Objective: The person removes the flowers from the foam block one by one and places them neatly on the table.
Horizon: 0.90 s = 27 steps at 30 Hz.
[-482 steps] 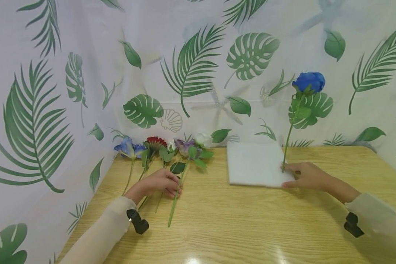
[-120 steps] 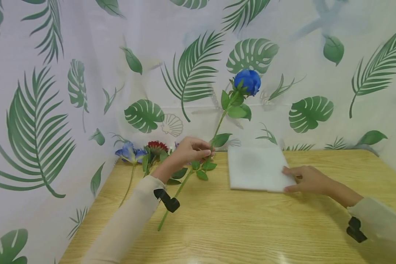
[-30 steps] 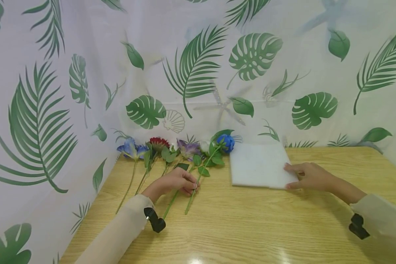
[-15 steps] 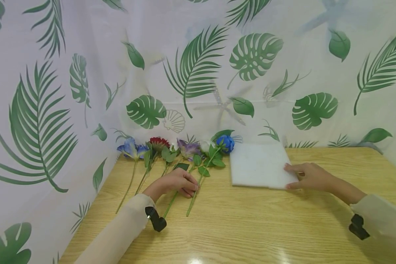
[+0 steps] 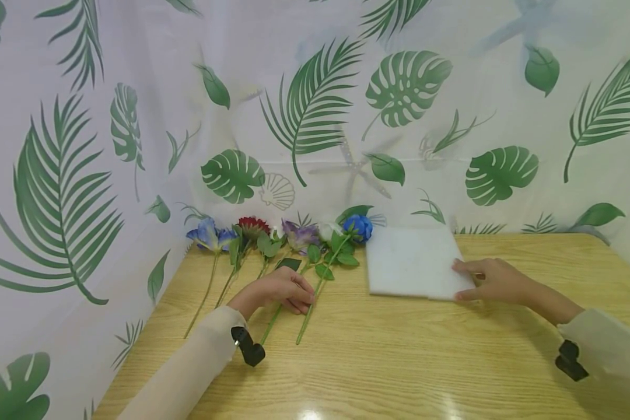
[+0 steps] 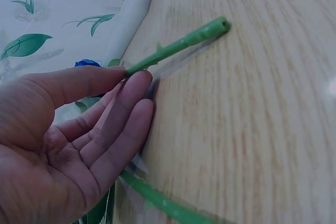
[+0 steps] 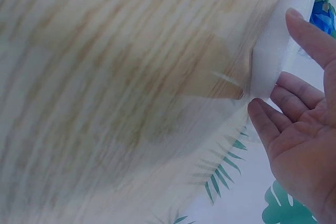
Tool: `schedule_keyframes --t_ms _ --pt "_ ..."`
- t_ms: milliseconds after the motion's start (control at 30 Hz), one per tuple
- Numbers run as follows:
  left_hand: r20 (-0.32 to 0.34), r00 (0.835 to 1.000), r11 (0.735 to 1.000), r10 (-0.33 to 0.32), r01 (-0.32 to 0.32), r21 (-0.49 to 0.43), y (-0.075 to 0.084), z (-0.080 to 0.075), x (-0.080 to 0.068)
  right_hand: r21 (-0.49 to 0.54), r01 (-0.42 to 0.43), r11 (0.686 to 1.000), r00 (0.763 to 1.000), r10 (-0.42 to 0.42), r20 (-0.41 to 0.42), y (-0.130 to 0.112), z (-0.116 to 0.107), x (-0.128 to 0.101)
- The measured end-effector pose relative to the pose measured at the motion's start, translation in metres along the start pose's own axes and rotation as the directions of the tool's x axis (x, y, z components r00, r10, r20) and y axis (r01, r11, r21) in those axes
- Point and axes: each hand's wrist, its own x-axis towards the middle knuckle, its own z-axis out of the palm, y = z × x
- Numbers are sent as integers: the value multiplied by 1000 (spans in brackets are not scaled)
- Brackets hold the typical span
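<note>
While the head view shows the left hand on the blue rose stem, lying on the wooden surface, the right hand steadies the white foam pad. Left wrist view: relaxed fingers touch the stem without pinching; releasing gently should keep it aligned. Right wrist view: straight fingers press the pad's edge.

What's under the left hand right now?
The left hand rests on the wooden table over green flower stems; the blue rose's stem pokes out past the fingertips. The stretch of stem beneath the palm is covered, so any grip there cannot be seen.
</note>
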Motion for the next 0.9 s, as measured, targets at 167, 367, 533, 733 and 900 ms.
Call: schedule_keyframes --t_ms 167,367,533,733,900 --pt "-1 1000 1000 -13 13 19 2 1 -1 -5 -1 1000 1000 1 0 0 0 0" --pt "4 999 999 -36 36 33 4 2 -1 -8 5 1000 1000 -5 -6 2 0 0" --pt "12 998 998 -58 57 30 6 3 0 -6 -5 1000 1000 5 -18 3 2 0" --pt "33 997 997 -64 63 45 7 3 0 -14 -7 1000 1000 6 -19 2 2 0" --pt "39 997 996 -62 59 67 7 3 0 -27 -15 1000 1000 16 6 -1 0 0"
